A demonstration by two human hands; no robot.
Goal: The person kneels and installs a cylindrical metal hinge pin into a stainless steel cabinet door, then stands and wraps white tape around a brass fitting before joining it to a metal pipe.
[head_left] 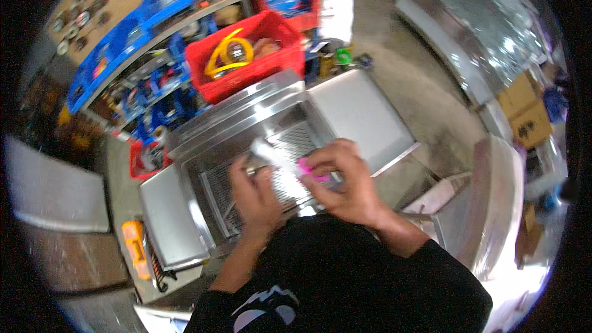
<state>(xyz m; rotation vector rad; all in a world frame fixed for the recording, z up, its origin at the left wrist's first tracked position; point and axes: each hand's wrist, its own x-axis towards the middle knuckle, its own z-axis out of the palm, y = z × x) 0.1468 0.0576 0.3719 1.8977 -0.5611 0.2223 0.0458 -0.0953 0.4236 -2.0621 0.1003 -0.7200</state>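
Both my hands are raised close together over a stainless steel unit (206,148) with a deep basin and perforated metal panels inside. In my right hand (348,182), bent fingers and thumb grip a small pink spool (303,165). A strip of white tape (271,153) stretches from beside the spool toward the left fingertips, blurred by motion. My left hand (254,197) is closed in a pinch near the strip's far end; what lies between its fingers is too smeared to name.
Flat steel side shelves (364,120) flank the basin. Behind it stands a red bin (246,89) holding a coiled yellow hose (216,61), beside racks of blue parts bins (114,55). An orange tool case (134,250) lies at left. Cardboard boxes (524,114) and a wrapped steel cabinet (462,31) stand right.
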